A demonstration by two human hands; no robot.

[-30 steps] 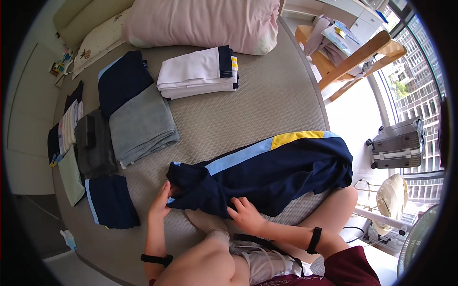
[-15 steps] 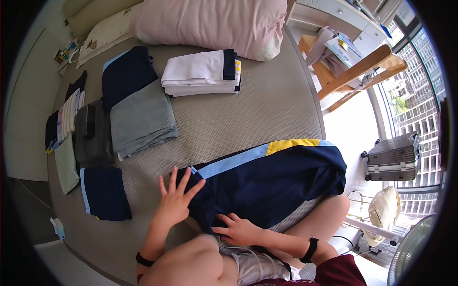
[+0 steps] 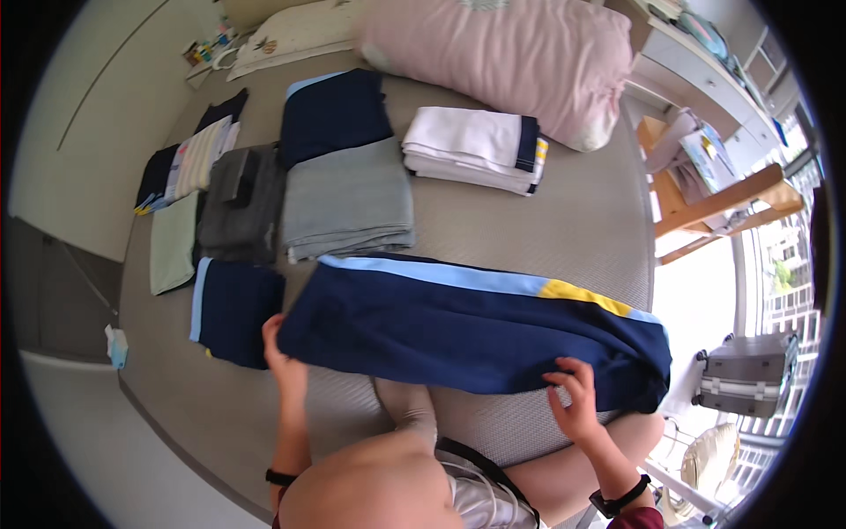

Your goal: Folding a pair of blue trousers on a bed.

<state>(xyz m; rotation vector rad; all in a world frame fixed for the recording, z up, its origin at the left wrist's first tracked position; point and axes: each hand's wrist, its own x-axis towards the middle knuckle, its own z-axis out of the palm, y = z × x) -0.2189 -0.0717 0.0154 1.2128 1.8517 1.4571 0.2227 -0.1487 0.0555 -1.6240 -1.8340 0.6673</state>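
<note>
Suitcase (image 3: 747,375) sits closed, contents hidden, right of navy trousers (image 3: 441,326).

Left hand (image 3: 285,354) and right hand (image 3: 577,401): bare. Lower left of frame: narrow black wristband (image 3: 280,477). Lower right: black band with blocky piece (image 3: 606,505), kind unclear; maroon sleeve (image 3: 639,520) below it. Bottom centre: white shorts (image 3: 476,505), pale cord (image 3: 487,490), black strap (image 3: 493,474) curving alongside.
</note>
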